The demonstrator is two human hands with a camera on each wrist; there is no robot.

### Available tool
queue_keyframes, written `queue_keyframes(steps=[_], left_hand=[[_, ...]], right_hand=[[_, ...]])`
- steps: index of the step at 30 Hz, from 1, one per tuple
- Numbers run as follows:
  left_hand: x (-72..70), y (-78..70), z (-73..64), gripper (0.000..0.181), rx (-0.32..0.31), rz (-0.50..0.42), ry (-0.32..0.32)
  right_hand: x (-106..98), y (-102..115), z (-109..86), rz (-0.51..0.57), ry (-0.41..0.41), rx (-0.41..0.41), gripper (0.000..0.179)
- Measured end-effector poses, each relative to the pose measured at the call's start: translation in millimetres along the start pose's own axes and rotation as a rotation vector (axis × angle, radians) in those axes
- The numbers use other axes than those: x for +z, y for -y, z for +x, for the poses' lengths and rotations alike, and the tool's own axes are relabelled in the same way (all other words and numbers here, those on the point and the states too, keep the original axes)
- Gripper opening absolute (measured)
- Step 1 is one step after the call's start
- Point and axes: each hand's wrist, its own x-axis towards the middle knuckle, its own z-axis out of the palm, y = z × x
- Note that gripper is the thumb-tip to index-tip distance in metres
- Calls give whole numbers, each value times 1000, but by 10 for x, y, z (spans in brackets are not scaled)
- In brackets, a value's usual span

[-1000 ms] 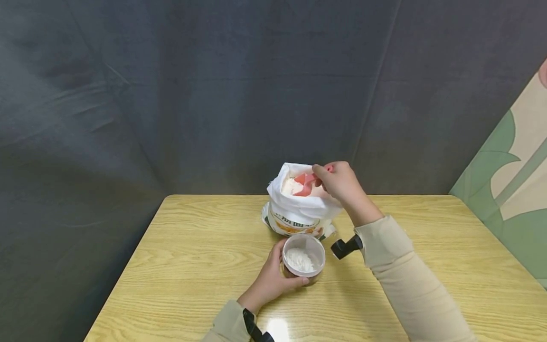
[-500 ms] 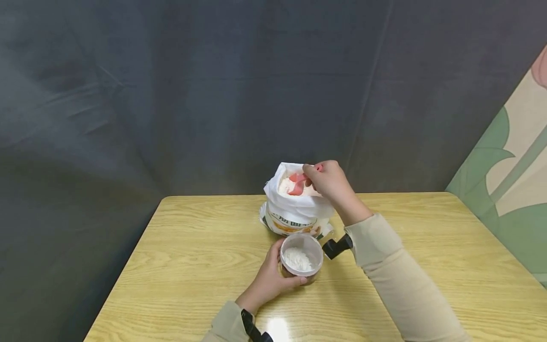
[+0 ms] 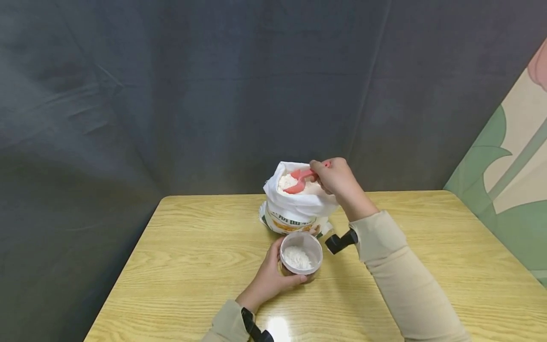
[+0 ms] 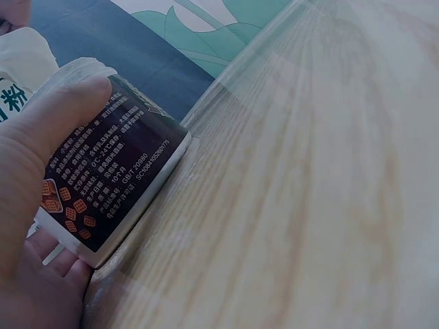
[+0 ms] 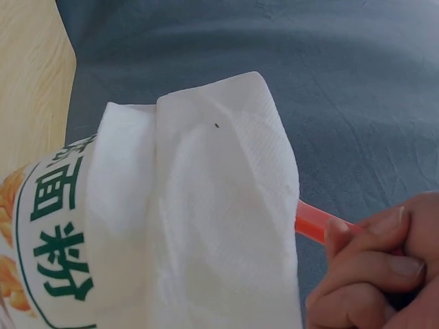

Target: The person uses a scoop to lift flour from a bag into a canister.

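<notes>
My right hand pinches the handle of a pink-red scoop over the open mouth of a white flour bag. White flour shows around the scoop's bowl. In the right wrist view the folded bag top hides the bowl, and only part of the scoop's handle shows by the fingers. Just in front of the bag, my left hand grips a round plastic tub, thumb along its near side. White powder covers the tub's bottom. The left wrist view shows its dark printed label.
All of this stands on a wood-grain table. Behind its far edge hangs a dark grey curtain. A leaf-patterned panel slopes along the right side. Each sleeve cuff carries a black wrist camera.
The right hand first moved left with the scoop deeper in the bag, then back right and slightly up, so more of the scoop shows. The left hand and tub have stayed nearly still.
</notes>
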Motion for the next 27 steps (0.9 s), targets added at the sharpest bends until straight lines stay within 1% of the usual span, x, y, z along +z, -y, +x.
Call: queue_keyframes(steps=[7, 13, 16, 21, 27], left_hand=[[5, -15, -6, 106, 1, -5, 3], [29, -12, 11, 104, 6, -12, 7], [39, -8, 16, 103, 8, -12, 5], [41, 0, 25, 102, 10, -15, 2], [21, -11, 10, 104, -16, -3, 2]], right_hand=[[-41, -19, -41, 44, -2, 32, 43], [-103, -42, -67, 86, -7, 30, 44], [-128, -58, -85, 90, -2, 31, 44], [-168, -95, -113, 130, -13, 16, 43], [-181, -126, -144, 187, -20, -6, 45]])
